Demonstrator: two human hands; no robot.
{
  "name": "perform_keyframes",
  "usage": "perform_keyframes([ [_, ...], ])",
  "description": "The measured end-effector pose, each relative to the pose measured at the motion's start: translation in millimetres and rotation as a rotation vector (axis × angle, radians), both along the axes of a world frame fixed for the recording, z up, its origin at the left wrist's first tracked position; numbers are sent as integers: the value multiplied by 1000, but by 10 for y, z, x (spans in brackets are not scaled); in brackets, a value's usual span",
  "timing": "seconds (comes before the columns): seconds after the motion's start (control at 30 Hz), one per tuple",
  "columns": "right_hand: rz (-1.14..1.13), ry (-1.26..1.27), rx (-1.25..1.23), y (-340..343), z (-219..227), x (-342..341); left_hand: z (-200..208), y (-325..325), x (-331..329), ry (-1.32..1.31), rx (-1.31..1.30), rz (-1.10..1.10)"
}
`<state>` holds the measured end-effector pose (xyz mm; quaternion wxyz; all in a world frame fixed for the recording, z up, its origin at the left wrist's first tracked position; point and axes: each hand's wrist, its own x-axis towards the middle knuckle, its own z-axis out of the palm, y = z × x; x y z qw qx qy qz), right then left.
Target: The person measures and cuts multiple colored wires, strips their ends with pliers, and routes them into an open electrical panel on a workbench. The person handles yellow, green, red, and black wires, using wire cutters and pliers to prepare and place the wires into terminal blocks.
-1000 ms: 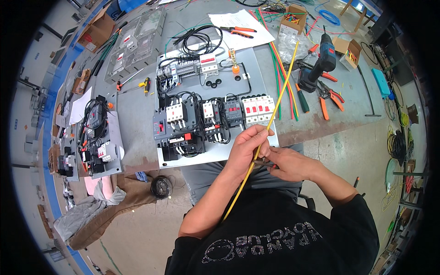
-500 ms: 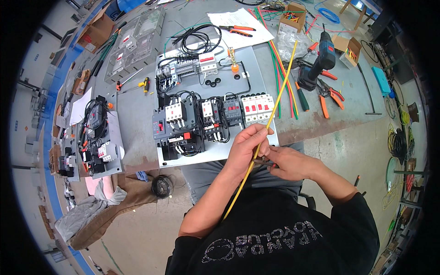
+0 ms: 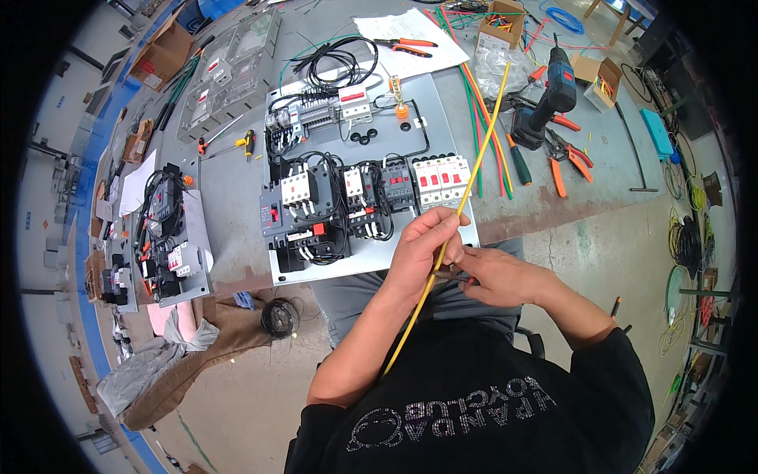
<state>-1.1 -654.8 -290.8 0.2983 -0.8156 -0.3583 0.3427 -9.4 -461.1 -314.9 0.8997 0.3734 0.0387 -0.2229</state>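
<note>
My left hand (image 3: 422,251) pinches a long, stiff yellow wire (image 3: 484,146). The wire slants from near my chest, up through the fingers, to above the table. Close against it is my right hand (image 3: 509,276), closed around a small plier-like tool (image 3: 450,276) with dark metal jaws and a bit of red on the handle. Its jaws meet the wire just below my left fingers; most of the handle is hidden in the palm. Beyond both hands lies a grey mounting plate (image 3: 395,257) carrying breakers (image 3: 442,182), contactors (image 3: 296,188) and black wiring.
Right of the plate are red, green and yellow wires (image 3: 479,118), a cordless drill (image 3: 549,103), orange-handled pliers (image 3: 570,162) and a screwdriver (image 3: 519,162). A second wired plate (image 3: 196,276) sits at the left. Wire strippers (image 3: 407,46) rest on paper at the back.
My hands keep nearly the same pose on the wire and the tool. The wire's upper end has shifted slightly left; the whole table view has moved a little.
</note>
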Motion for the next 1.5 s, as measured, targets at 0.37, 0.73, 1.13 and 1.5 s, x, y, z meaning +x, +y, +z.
perform_keyframes([
  [0.37, -8, 30, 7, -2, 28, 9, 22, -11, 19, -7, -11, -3],
  [0.73, -15, -27, 90, -44, -56, -7, 59, -24, 33, 4, 26, 8],
  [1.13, -23, 3, 55, -32, 7, -2, 112, -24, 63, -16, 31, 8],
  [1.5, -36, 24, 49, -31, -19, -24, 27, -19, 65, 1, 13, 8],
])
